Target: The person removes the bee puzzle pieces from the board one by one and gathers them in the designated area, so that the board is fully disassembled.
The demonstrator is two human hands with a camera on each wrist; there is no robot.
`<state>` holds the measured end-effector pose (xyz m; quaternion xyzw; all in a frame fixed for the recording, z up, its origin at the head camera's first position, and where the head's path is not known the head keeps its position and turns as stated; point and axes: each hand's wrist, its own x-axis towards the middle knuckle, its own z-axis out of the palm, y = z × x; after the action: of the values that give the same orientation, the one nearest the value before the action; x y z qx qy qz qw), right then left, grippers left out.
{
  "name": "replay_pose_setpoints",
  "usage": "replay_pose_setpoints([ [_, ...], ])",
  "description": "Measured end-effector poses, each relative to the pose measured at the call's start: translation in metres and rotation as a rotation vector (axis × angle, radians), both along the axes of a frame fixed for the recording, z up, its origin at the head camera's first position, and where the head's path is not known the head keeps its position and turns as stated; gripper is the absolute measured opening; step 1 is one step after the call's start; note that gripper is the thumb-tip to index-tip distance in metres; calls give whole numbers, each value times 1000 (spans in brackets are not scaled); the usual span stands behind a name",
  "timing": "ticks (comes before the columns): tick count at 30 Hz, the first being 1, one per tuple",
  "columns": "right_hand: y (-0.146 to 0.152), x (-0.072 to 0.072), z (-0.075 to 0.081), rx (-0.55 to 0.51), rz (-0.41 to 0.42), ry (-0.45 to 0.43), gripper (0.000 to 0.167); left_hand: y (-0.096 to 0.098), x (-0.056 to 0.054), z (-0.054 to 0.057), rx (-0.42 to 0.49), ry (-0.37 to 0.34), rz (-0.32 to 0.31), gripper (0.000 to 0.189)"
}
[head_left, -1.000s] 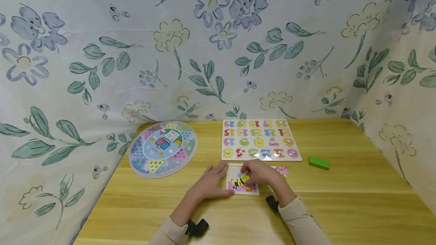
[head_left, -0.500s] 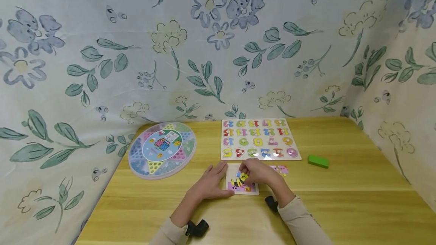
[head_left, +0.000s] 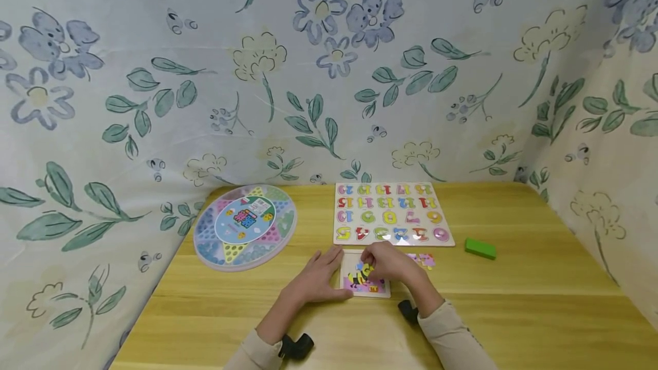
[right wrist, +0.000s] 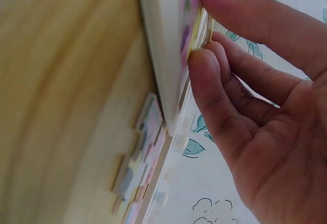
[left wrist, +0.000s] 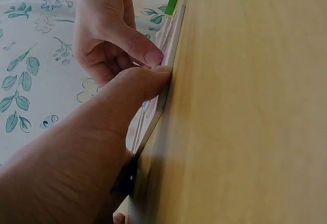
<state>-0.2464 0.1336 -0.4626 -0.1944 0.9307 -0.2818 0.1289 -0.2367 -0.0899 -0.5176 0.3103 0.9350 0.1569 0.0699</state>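
A small wooden jigsaw tray (head_left: pixel 380 294) with a bee picture (head_left: pixel 358 280) lies near the middle of the table. My left hand (head_left: pixel 315 280) rests along its left side, fingers spread and fairly straight, the thumb pressing at the near edge. Over the tray's right half, my right hand (head_left: pixel 389 262) pinches a jigsaw piece between thumb and forefinger against the picture; most of that piece is covered by the fingers. In the right wrist view the right fingertips (right wrist: pixel 203 60) are right at the pink and yellow surface. Several loose jigsaw pieces (right wrist: pixel 143 157) lie just beyond the tray's right side.
A number puzzle board (head_left: pixel 394 214) lies behind the tray, facing away. To the back left is a round star-patterned game board (head_left: pixel 283 224). A green block (head_left: pixel 480 248) sits to the right. Floral cloth (head_left: pixel 329 101) hangs behind the wooden table (head_left: pixel 540 324).
The head view has shifted slightly. Both hands stay at the tray, with only small movements of the right fingers over the picture.
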Motion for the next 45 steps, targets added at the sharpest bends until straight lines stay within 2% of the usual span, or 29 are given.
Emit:
replay_pose_setpoints([
  [12, 0, -1, -4, -14, -24, -16, 33, 0, 0, -2, -3, 6, -1, 101],
  [20, 7, 2, 1, -9, -56, -3, 34, 1, 0, 1, -10, -2, 2, 101],
  [28, 28, 8, 2, -6, -91, 6, 32, 0, 0, 3, -7, 2, 2, 102],
  [35, 56, 12, 3, -3, -73, 50, 32, 0, 1, 2, -1, 2, -2, 102],
  [45, 81, 17, 3, 19, -117, 15, 33, 0, 0, 2, 5, 6, -3, 102],
])
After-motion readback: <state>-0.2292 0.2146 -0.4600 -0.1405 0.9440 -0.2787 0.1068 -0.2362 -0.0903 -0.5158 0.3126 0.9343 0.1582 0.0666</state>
